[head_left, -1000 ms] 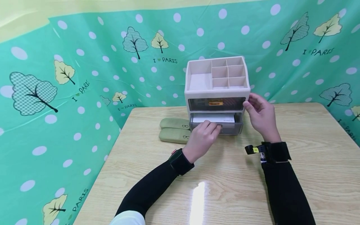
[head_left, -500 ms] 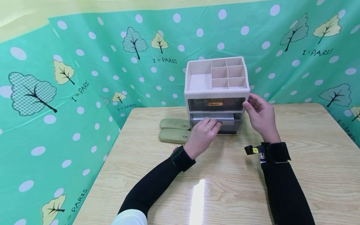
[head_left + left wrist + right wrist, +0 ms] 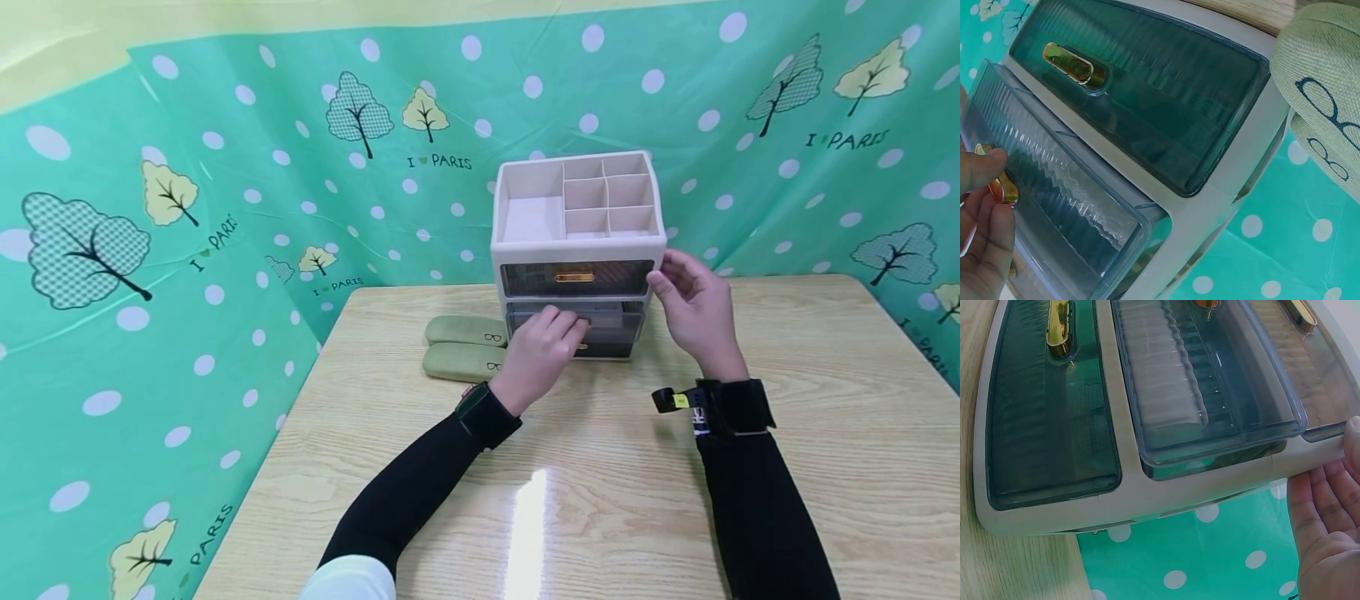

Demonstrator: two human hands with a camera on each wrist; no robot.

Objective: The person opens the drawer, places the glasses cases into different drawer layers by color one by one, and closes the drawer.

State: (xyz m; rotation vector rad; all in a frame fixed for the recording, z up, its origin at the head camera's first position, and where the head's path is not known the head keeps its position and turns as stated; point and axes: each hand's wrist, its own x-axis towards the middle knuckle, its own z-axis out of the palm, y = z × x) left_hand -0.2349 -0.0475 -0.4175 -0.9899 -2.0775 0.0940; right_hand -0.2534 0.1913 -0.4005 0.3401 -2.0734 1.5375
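A white desktop drawer organizer (image 3: 579, 251) stands at the back of the table, with a divided top and smoky clear drawers. Its middle drawer (image 3: 1072, 187) juts out partway. My left hand (image 3: 542, 354) pinches that drawer's gold handle (image 3: 1004, 187) between thumb and fingers. At the organizer's right side, my right hand (image 3: 697, 312) grips the frame, its thumb at the front edge and fingers along the side wall. A pale item shows through the middle drawer in the head view. The top drawer (image 3: 525, 279) and bottom drawer (image 3: 1166, 94) sit flush in the frame.
Two green glasses cases (image 3: 463, 360) with a printed spectacles mark lie just left of the organizer, near my left hand. A green dotted cloth (image 3: 420, 208) hangs behind and left of the wooden table (image 3: 615, 500).
The middle drawer has slid back into the organizer, with my left hand moving forward on its handle. The bottom drawer's handle has come into view. My right hand stays in place.
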